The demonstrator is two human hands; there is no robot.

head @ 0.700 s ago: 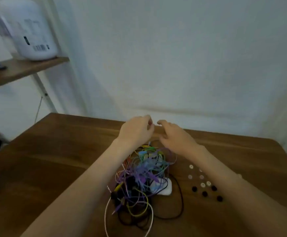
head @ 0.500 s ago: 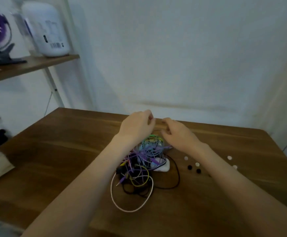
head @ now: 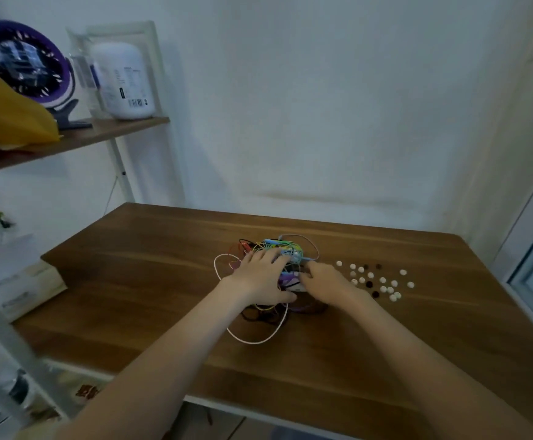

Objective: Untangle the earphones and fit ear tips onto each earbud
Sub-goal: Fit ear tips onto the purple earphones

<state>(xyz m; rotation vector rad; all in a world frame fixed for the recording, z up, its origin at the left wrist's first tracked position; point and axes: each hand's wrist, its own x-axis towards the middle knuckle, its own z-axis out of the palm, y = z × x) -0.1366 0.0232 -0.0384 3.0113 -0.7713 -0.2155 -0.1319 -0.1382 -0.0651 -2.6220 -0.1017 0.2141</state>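
Note:
A tangle of earphones (head: 274, 246) in many colours lies on the middle of the wooden table (head: 132, 281); a white loop (head: 252, 342) trails out of it toward me. My left hand (head: 259, 276) rests flat on top of the tangle, fingers spread over the cables. Just right of it, my right hand (head: 327, 279) reaches into the tangle's right side, and its fingertips are buried among the cables, so its grip is hidden. Several white and black ear tips (head: 371, 279) lie scattered on the table right of my right hand.
A shelf (head: 78, 139) at the left carries a purple fan (head: 20, 58), a white container (head: 125, 81) and a yellow bag (head: 8, 115). A white box (head: 14, 281) sits beside the table's left edge. A window frame (head: 532, 249) borders the right.
Both hands have come down from above the far side of the tangle onto it. The view has shifted, showing more of the shelf and the ear tips.

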